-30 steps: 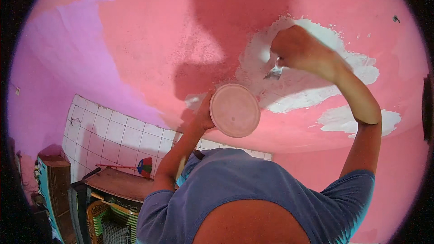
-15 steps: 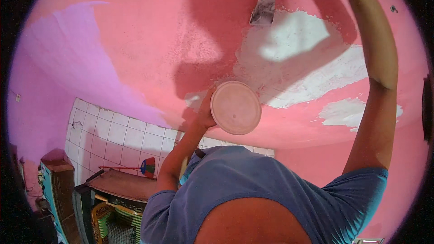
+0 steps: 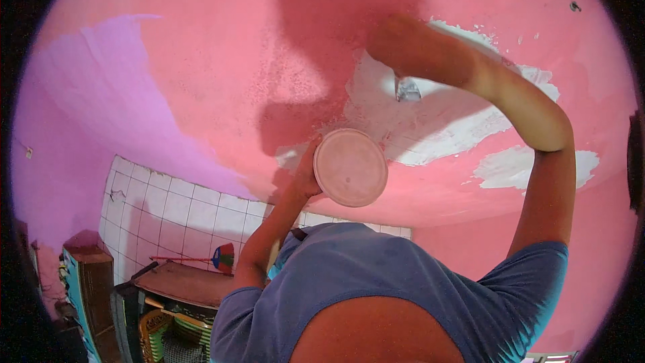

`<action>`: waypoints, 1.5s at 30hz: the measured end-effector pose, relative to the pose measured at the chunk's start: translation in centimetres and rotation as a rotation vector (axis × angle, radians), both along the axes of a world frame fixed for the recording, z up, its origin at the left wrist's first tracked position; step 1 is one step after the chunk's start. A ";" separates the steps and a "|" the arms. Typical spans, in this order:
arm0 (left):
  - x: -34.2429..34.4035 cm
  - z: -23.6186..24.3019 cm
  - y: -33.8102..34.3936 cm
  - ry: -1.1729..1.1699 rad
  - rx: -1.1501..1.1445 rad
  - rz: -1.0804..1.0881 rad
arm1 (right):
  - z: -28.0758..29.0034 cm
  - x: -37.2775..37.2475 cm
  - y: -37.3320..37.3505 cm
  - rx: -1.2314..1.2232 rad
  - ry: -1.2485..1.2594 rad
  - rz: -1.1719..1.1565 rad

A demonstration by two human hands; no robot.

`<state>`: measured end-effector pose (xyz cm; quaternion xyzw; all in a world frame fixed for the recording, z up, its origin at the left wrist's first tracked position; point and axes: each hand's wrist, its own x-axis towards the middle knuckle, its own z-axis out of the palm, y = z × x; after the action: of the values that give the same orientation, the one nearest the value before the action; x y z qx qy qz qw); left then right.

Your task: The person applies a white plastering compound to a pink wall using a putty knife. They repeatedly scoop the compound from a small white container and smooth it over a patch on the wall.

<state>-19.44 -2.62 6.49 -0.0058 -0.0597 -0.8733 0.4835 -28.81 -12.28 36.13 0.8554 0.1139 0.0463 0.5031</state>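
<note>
My left hand [image 3: 308, 173] grips the edge of a pale round tub or dish [image 3: 351, 167]; its flat round face shows, and its contents, if any, are hidden. Raised over the pink wall [image 3: 228, 60], my right hand [image 3: 413, 48] is closed on a putty knife [image 3: 408, 90]. Only part of the blade shows below the fist; the handle is hidden inside it. Behind the blade spreads a large white patch of filler [image 3: 443, 136], partly in my arm's shadow. A smaller white patch [image 3: 514, 168] lies lower right, beyond my right arm.
Purple paint [image 3: 114, 87] covers the wall at left, above white tiles [image 3: 178, 205]. At lower left stand a brown-topped cabinet [image 3: 191, 282], a broom [image 3: 222, 257] and a green-slatted chair [image 3: 185, 333]. A small fixture [image 3: 575, 7] sticks out at upper right.
My right hand has come down from the top edge with the putty knife, its blade now over the white patch. My left hand and the round tub stay nearly in place.
</note>
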 end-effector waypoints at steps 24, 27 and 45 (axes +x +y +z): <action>-0.9 0.1 -0.2 -0.064 0.000 -0.036 | 10.0 7.7 -1.0 0.212 0.122 -0.770; -1.2 0.5 0.0 -0.038 0.005 -0.007 | 15.6 7.8 2.5 0.255 0.003 -0.752; -1.3 1.6 1.0 -0.351 -0.452 0.345 | 18.5 6.3 4.0 0.390 -0.038 -0.824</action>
<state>-20.70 -1.64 8.07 0.0476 -0.3345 -0.7309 0.5929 -22.55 -8.23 54.67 0.9071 -0.2561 -0.1217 0.3112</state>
